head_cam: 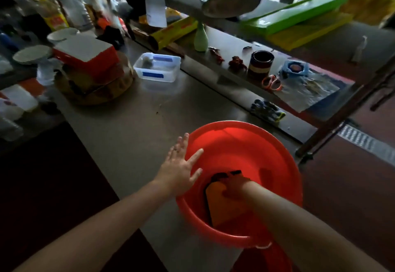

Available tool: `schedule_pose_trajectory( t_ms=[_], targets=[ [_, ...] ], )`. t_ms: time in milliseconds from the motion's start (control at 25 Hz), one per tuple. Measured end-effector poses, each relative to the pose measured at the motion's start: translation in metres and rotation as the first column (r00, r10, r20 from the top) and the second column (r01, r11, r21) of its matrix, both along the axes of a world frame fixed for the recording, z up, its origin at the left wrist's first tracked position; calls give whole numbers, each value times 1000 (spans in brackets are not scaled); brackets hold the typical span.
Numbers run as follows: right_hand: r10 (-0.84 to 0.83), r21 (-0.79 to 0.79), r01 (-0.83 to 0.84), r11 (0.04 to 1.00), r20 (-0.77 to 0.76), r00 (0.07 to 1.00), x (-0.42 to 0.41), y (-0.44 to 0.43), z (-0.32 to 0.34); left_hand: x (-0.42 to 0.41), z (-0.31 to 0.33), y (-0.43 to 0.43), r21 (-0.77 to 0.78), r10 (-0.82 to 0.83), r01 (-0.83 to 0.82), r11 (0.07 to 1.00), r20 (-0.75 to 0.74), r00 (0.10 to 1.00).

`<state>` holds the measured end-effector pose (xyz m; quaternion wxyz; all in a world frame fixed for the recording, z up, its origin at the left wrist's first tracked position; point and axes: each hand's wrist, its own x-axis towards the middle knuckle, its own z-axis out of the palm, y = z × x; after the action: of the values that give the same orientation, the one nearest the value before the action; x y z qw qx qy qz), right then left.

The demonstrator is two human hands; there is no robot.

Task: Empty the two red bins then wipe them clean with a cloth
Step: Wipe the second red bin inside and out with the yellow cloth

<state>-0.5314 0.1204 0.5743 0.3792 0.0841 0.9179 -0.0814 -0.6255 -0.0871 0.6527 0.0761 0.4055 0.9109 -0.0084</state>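
Note:
A large round red bin [267,147] stands at the near right corner of the steel table. My left hand [181,167] lies flat with spread fingers on the bin's left rim. My right hand [234,188] reaches down inside the bin and grips a flat orange object with a dark top edge [222,205]. Part of a second red bin [275,259] shows below the first one at the bottom edge, mostly hidden.
The steel table [132,126] carries a clear plastic tub [158,66], a stack with a red box [89,58], bottles and bowls at the left. A lower shelf [235,75] to the right holds a tin, scissors and gloves.

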Motion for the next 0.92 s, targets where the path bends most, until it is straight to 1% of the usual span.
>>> schedule_pose_trajectory(
  t_ms=[80,160,240,320,360,440,560,680,720,800,840,920],
  targets=[
    [-55,41,51,998,94,994,5,-18,-14,-5,-8,1,10,-13,13,1000,31,999],
    [-127,66,118,991,140,982,12,-24,-29,-2,-15,7,23,-5,4,1000,35,999],
    [-177,57,171,984,133,975,15,-19,-34,1,-17,9,32,14,-14,999,-5,1000],
    [-273,42,271,962,57,960,18,-10,-41,0,-20,8,56,22,-20,998,-37,999],
    [-318,42,315,948,68,946,21,-9,-41,0,-20,6,80,19,-16,997,-42,999],
    [-336,3,338,941,126,933,24,-13,-48,1,-22,4,107,15,-11,994,-39,999],
    [-378,-27,379,925,41,925,16,-28,-71,5,-23,5,134,18,-9,991,-61,998],
    [-431,-48,430,902,-13,902,5,-37,-92,8,-22,9,150,37,-26,988,-71,997],
    [-398,-61,396,916,-34,917,3,-44,-96,8,-21,9,147,43,-32,989,-71,997],
    [-286,-89,276,957,-137,948,0,-63,-101,8,-21,8,151,50,-39,988,-69,996],
    [-293,-134,270,953,-204,934,-1,-72,-102,8,-21,8,155,53,-41,987,-72,996],
    [-370,-188,327,926,-284,884,-8,-79,-102,7,-22,8,161,54,-40,986,-83,995]
  ],
)
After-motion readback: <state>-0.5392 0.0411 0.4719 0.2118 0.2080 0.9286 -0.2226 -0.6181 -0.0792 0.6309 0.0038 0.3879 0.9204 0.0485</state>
